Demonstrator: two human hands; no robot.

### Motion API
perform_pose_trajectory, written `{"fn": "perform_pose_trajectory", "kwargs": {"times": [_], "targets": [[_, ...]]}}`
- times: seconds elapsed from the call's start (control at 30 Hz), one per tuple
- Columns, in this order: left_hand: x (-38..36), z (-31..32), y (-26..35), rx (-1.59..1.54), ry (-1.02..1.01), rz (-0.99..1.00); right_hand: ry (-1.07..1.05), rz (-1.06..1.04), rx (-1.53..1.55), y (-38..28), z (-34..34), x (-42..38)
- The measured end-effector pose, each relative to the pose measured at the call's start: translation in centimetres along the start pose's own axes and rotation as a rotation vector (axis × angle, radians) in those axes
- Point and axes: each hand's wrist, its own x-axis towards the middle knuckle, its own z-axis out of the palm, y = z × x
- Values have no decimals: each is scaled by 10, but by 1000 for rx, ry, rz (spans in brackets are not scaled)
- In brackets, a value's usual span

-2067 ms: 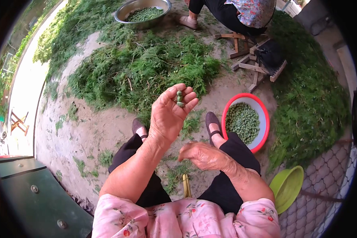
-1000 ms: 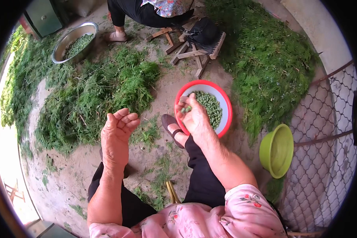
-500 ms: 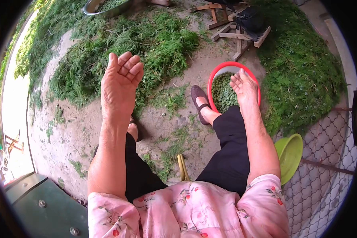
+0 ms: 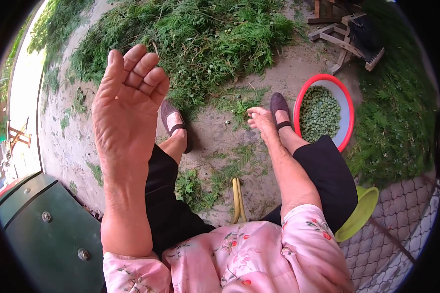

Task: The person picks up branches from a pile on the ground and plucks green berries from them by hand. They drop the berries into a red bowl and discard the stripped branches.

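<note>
Beside the red basin (image 4: 348,128), heaped with small round green seeds (image 4: 319,113), the right hand (image 4: 263,121) hangs loose, empty; the left hand (image 4: 124,105) is raised, released.

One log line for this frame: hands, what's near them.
left hand: raised, open, empty | right hand: low by right shoe, nothing visibly held | red basin: green seeds inside, right of the shoe | cut greenery: piled ahead
</note>
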Motion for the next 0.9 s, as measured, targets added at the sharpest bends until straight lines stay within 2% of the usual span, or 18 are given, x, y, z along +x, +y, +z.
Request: {"fn": "perform_pose_trajectory", "kwargs": {"times": [0.07, 0.1, 0.13, 0.2, 0.23, 0.27, 0.33, 0.37, 0.43, 0.5, 0.57, 0.6, 0.7, 0.87, 0.9], "targets": [[-2, -4, 4, 0, -3, -14, -20, -106, -140, 14, 22, 19], [-3, -5, 4, 3, 7, -17, -36, -166, -307, 14, 29, 24], [-4, -6, 5, 2, -16, -34, -45, -161, -306, 22, 35, 32], [-6, -8, 5, 3, -28, -58, 104, -474, -527, 44, 45, 46], [-7, -9, 5, 16, -48, -69, 88, -354, -587, 49, 42, 48], [-8, -10, 6, 26, -71, -77, 82, -348, -588, 58, 37, 50], [-11, -4, 6, 32, -41, -82, 116, -205, -739, 81, 29, 51], [-12, 0, 6, 36, -21, -87, 110, -202, -744, 90, 27, 52], [-13, 2, 4, 44, 32, -79, 309, -223, -472, 98, 26, 48], [-13, 7, 1, 65, 141, -54, 361, -243, -430, 87, 29, 50], [-13, 8, -1, 54, 124, -71, 383, -236, -351, 77, 34, 54], [-13, 9, -1, 42, 102, -82, 382, -235, -350, 69, 38, 51], [-13, 12, -5, 63, 103, -84, 370, -170, -695, 39, 56, 36], [-15, 15, -8, 87, 134, -85, 369, -175, -668, 58, 67, 41], [-15, 16, -7, 83, 152, -78, 496, -286, -604, 57, 69, 43]]}}
